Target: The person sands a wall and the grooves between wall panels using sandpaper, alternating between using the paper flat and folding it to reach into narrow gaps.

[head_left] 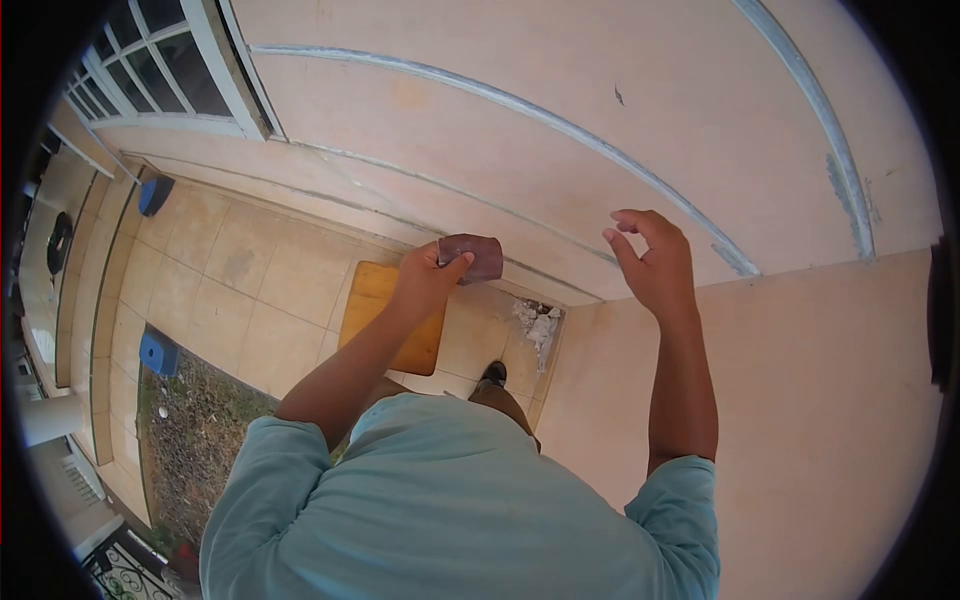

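A curved piece of dark reddish-brown sandpaper (482, 256) is pinched between the thumb and fingers of my left hand (427, 280), in front of the lower wall. My right hand (660, 268) is raised near the pale pink wall (500, 150), its thumb and curled fingers apart with nothing between them. Just above it, a grey-white filled strip (560, 124) runs along the wall toward the corner.
A yellow stool (392, 320) stands on the tiled floor (230, 250) beneath my left forearm. White rubble (540, 328) lies in the corner. Another grey strip (815, 85) curves down at the right. A white-framed window (160, 60) and two blue objects are at the left.
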